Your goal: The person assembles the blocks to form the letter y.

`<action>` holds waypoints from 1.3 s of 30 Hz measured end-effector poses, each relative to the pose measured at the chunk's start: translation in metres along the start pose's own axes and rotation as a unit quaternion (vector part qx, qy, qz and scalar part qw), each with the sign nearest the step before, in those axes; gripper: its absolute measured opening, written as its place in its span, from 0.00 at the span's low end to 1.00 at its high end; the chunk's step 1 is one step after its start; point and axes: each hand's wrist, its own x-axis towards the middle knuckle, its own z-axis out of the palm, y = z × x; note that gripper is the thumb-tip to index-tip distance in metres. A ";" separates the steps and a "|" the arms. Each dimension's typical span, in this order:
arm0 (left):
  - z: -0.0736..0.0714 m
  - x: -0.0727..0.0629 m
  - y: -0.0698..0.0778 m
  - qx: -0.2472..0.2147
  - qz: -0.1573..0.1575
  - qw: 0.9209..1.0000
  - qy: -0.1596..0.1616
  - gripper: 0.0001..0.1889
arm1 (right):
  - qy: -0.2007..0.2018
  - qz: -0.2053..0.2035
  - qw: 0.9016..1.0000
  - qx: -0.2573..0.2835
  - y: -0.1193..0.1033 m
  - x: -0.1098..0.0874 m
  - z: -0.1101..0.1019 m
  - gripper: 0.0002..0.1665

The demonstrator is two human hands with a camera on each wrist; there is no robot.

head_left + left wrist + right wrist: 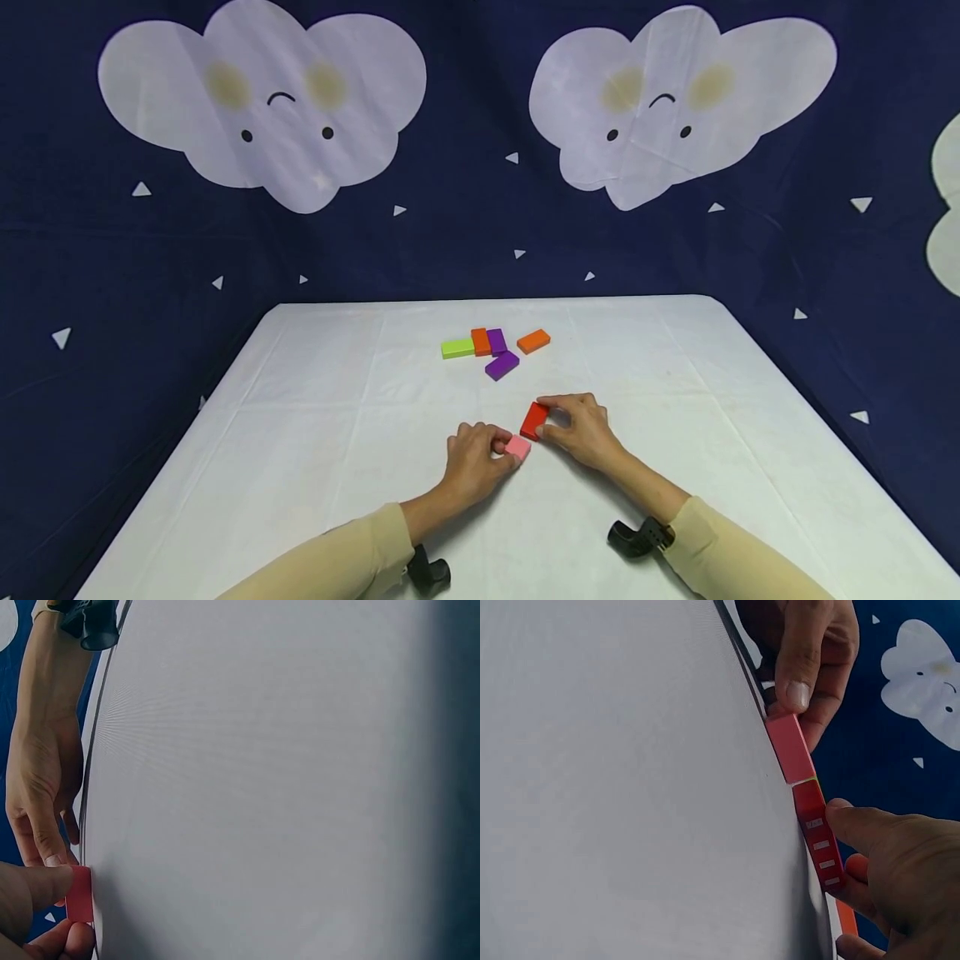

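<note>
Between thumb and fingers, my left hand [474,460] pinches a small pink block [518,448] at the white table surface. Just beyond it and slightly right, my right hand [583,429] grips a red block [534,420], thumb at its near end and a finger at its far end. Seen from the right wrist, the pink block [790,748] and the red block [817,835] lie nearly end to end, and several pale rectangles mark the red one's side. In the left wrist view a reddish block [79,894] shows between thumb and fingertips.
Farther back on the white table [360,467] lie a lime green block [457,349], a red-orange block [481,342] and a purple block [497,342] side by side. Another purple block [502,365] sits before them, an orange block [533,341] to their right. A dark cloud-patterned curtain [465,242] hangs behind.
</note>
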 end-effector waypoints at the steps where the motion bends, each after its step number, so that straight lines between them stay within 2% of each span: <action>1: 0.000 0.000 0.000 0.000 -0.001 1.000 0.000 0.12 | 0.001 0.000 1.000 0.000 0.000 0.000 0.000 0.27; 39: 0.005 0.000 0.003 0.006 0.002 1.000 0.020 0.12 | 0.003 -0.004 1.000 0.009 0.001 0.000 0.004 0.24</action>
